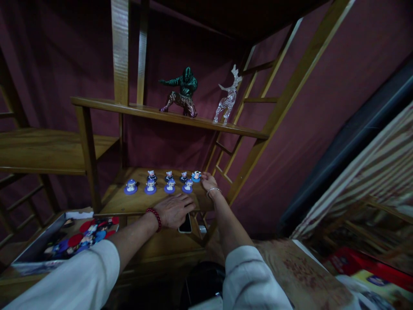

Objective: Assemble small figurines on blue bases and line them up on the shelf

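My right hand (pixel 209 181) reaches to the right end of the lower shelf, its fingertips closed at the edge of a small figurine on a blue base (pixel 196 176). My left hand (pixel 176 210) lies palm down at the shelf's front edge with its fingers stretched out, holding nothing. Just beyond it stand several white-and-purple figurines on purple bases, one of them a figurine near my fingers (pixel 187 186). Behind these is a row of three figurines on dark bases, including a middle figurine (pixel 169 175). All stand upright.
The upper shelf (pixel 142 111) carries a green-and-bronze crouching statue (pixel 183 92) and a clear deer figure (pixel 227 101). Below left, an open box (pixel 27 258) holds a jumble of more figurines. A phone (pixel 185 224) lies under my left hand. Slanted wooden posts (pixel 274 116) frame the right.
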`<state>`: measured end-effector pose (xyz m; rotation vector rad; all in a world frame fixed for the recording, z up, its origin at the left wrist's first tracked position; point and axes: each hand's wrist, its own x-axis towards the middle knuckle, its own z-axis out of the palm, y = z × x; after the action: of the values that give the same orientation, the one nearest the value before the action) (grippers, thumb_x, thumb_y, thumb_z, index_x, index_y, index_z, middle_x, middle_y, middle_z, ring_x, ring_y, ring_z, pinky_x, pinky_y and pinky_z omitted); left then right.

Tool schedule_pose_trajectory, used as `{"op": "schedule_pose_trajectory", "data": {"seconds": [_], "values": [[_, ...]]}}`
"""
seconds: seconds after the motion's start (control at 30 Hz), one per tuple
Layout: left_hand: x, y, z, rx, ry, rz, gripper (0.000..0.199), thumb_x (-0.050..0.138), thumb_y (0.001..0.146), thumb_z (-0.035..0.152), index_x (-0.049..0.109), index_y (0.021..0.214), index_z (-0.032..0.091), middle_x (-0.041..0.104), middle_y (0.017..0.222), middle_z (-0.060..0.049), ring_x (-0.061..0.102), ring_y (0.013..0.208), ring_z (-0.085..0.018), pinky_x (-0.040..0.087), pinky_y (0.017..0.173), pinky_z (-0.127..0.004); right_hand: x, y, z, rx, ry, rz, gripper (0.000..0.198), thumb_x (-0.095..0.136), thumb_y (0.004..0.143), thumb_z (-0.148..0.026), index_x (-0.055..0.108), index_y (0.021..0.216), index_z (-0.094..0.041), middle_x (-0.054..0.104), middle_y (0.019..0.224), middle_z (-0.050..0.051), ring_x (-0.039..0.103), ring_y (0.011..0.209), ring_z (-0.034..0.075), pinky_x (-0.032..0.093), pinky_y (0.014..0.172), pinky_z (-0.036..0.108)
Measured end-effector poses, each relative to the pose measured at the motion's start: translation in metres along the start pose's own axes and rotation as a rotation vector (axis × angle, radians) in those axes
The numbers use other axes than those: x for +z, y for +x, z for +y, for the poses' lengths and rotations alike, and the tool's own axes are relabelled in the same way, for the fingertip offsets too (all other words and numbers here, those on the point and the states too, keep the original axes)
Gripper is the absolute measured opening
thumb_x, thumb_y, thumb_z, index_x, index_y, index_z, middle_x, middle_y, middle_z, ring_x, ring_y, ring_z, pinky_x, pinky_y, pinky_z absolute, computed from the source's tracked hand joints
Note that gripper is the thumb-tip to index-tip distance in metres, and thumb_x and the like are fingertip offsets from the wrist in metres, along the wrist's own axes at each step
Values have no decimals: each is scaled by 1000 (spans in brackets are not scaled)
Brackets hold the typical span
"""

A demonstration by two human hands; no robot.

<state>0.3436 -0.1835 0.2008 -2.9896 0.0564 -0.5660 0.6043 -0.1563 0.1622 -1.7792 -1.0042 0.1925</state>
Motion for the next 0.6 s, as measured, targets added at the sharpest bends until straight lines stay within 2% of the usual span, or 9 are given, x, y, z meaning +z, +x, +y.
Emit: {"op": "schedule_pose_trajectory", "data": {"seconds": [0.1,0.23,0.6], "values": [[0,0,0,3,3,2,32,47,73,18,49,106,16,53,102,-8,45,97,-21,35,87,-34,-3,-4,2,91,-123,22,46,47,64,-8,52,108,-20,65,94,0,60,84,14,45,77,25],[0,-1,0,11,14,5,31,45,74,18,49,105,16,53,101,-8,45,96,-22,35,86,-34,-7,-15,-2,133,-231,24,48,50,66,-11,50,112,-22,63,102,0,60,90,14,43,80,24],[-4,-1,2,15,21,0,35,46,74,18,47,108,15,52,105,-8,44,98,-21,33,88,-33,-8,-35,-40,85,-406,-31,58,64,65,-35,45,119,-23,60,110,2,52,105,21,39,89,29]]}}
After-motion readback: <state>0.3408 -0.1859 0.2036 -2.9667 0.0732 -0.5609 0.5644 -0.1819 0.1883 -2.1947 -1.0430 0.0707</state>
